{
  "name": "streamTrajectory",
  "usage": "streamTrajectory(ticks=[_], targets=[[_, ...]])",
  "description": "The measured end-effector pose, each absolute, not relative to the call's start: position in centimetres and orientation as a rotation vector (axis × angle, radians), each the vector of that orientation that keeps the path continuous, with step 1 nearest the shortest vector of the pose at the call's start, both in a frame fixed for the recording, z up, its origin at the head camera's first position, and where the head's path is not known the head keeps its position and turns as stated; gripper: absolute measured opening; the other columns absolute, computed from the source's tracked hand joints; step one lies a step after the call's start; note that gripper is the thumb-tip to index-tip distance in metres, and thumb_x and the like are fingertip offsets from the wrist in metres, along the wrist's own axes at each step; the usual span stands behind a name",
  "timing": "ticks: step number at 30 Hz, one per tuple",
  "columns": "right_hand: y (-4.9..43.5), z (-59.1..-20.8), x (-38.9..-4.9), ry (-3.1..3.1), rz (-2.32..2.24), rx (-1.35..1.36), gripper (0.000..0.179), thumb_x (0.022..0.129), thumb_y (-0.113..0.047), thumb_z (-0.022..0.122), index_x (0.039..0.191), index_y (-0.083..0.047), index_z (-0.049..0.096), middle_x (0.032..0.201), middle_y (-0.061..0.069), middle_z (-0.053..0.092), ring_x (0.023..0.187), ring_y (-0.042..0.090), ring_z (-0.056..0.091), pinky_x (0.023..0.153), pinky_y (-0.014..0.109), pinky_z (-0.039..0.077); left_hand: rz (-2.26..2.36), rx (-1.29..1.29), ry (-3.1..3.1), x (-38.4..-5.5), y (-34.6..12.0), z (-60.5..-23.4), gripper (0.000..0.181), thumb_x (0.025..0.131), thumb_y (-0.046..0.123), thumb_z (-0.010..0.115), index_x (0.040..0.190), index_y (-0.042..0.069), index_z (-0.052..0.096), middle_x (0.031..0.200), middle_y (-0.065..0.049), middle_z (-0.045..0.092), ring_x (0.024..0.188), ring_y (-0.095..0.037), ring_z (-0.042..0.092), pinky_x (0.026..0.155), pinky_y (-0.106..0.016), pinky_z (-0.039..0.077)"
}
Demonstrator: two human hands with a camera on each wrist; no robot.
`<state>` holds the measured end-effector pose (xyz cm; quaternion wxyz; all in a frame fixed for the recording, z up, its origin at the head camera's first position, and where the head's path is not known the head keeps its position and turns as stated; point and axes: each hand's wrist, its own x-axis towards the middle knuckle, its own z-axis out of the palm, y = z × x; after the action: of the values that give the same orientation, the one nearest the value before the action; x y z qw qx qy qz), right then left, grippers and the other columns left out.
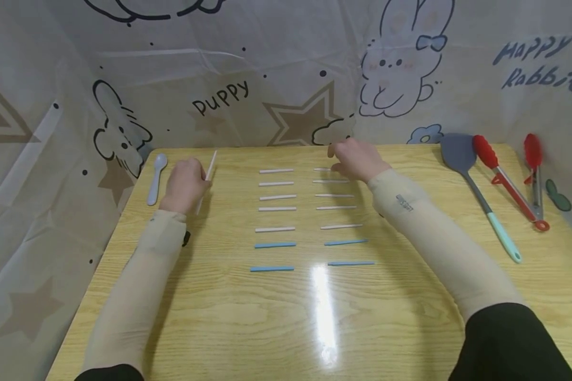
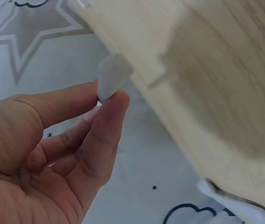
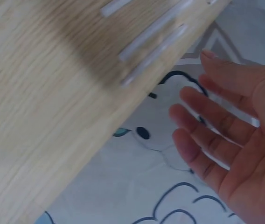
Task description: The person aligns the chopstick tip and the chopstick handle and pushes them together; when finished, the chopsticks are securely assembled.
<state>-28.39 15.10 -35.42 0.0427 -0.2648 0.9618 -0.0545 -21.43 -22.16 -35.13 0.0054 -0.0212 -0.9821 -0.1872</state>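
Observation:
My left hand (image 1: 186,182) pinches a slim white stick (image 1: 212,165) between thumb and fingers, at the left of the table. In the left wrist view the stick (image 2: 114,75) points nearly end-on at the camera. My right hand (image 1: 359,159) is near the far table edge, over the rearmost white stick (image 1: 321,169) of the right column. Its fingers are loosely spread with nothing between them in the right wrist view, and two white sticks (image 3: 153,56) lie close by. Several white sticks (image 1: 276,197) form a left column, with blue sticks (image 1: 275,245) at the near end of both columns.
A pale spoon (image 1: 155,180) lies at the far left edge. On the right are a grey spatula (image 1: 458,152) with a mint handle and red-tipped tongs (image 1: 512,190). A printed cloth (image 1: 171,58) stands behind and beside the wooden table (image 1: 229,323).

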Motion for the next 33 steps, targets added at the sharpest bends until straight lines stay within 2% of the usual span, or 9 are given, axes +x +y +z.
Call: streamTrajectory(ticks=[5, 12, 19, 28, 33], targets=[[15.1, -36.1, -29.3, 2.915, -0.195, -0.794, 0.032, 0.090, -0.013, 0.074, 0.119, -0.002, 0.067, 0.117, 0.018, 0.066, 0.102, 0.034, 0.062, 0.082, 0.047, 0.053, -0.596, 0.008, -3.107, -21.9, -22.8, -35.9, 0.015, 0.087, 0.001, 0.072, 0.080, -0.011, 0.066, 0.081, -0.025, 0.066, 0.069, -0.034, 0.063, 0.064, -0.046, 0.055], [15.4, -37.1, -29.7, 2.911, -0.183, -0.791, 0.027, 0.089, -0.011, 0.074, 0.115, -0.004, 0.069, 0.114, 0.017, 0.067, 0.100, 0.033, 0.063, 0.082, 0.046, 0.053, -0.597, 0.109, -3.138, -22.4, -23.9, -37.2, 0.015, 0.084, -0.001, 0.072, 0.084, -0.011, 0.061, 0.078, -0.023, 0.061, 0.067, -0.032, 0.061, 0.058, -0.042, 0.055], [15.3, -37.5, -30.1, 2.890, -0.139, -0.716, 0.028, 0.091, -0.012, 0.068, 0.118, -0.005, 0.067, 0.119, 0.018, 0.064, 0.108, 0.036, 0.058, 0.087, 0.054, 0.049, -0.533, 0.145, -3.152, -22.4, -24.4, -37.8, 0.019, 0.084, 0.002, 0.074, 0.084, -0.012, 0.062, 0.078, -0.025, 0.062, 0.068, -0.034, 0.063, 0.055, -0.039, 0.056], [14.7, -38.0, -30.3, 2.896, -0.080, -0.776, 0.021, 0.090, -0.015, 0.072, 0.110, -0.006, 0.070, 0.110, 0.013, 0.068, 0.099, 0.033, 0.060, 0.082, 0.050, 0.051, -0.526, 0.113, -3.140, -22.8, -25.3, -38.2, 0.020, 0.083, 0.002, 0.076, 0.082, -0.011, 0.062, 0.078, -0.025, 0.064, 0.070, -0.036, 0.063, 0.060, -0.043, 0.055], [14.5, -38.3, -30.2, 2.886, -0.121, -0.769, 0.020, 0.090, -0.013, 0.073, 0.108, -0.005, 0.070, 0.109, 0.013, 0.068, 0.100, 0.032, 0.061, 0.084, 0.048, 0.051, -0.580, 0.148, -3.170, -22.9, -25.7, -38.2, 0.020, 0.084, 0.004, 0.076, 0.084, -0.011, 0.063, 0.080, -0.024, 0.064, 0.070, -0.034, 0.063, 0.060, -0.041, 0.056]])
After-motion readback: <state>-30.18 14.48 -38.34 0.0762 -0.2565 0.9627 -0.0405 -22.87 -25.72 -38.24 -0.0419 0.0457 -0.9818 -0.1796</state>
